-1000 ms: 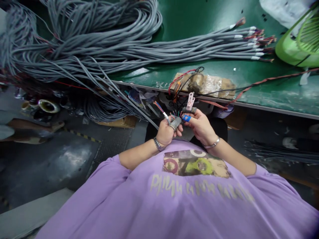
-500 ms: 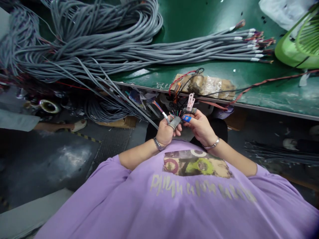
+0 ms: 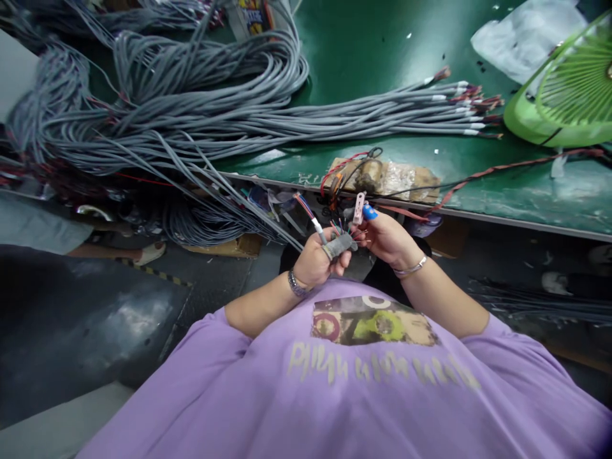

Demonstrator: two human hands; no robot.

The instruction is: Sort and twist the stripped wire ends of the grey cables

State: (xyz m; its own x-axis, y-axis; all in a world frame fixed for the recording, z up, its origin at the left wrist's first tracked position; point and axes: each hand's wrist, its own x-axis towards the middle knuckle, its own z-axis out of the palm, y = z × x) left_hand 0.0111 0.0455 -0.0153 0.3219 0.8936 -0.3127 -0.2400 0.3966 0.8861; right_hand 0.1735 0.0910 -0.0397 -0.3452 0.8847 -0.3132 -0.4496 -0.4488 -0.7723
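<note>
My left hand is closed around the end of a grey cable, whose white band and fanned-out coloured wires stick up past the fingers. A grey wrap covers what looks like its thumb. Thin coloured wire ends show just beyond that wrap. Close by on the right, my right hand has its fingers pinched together, with a blue wrap on the thumb. A small pale pink slotted plastic piece stands up from its fingertips. The exact grip on the wires is hidden.
Long grey cables lie across the green bench, some hanging over its edge. A cardboard piece with a taped lump sits at the front edge. A green fan and a plastic bag stand right. Another person's leg shows left.
My right hand has turned and shifted slightly, lowering the pink piece. More thin wires show between the hands. My left hand still holds the cable. The camera view has shifted a little.
</note>
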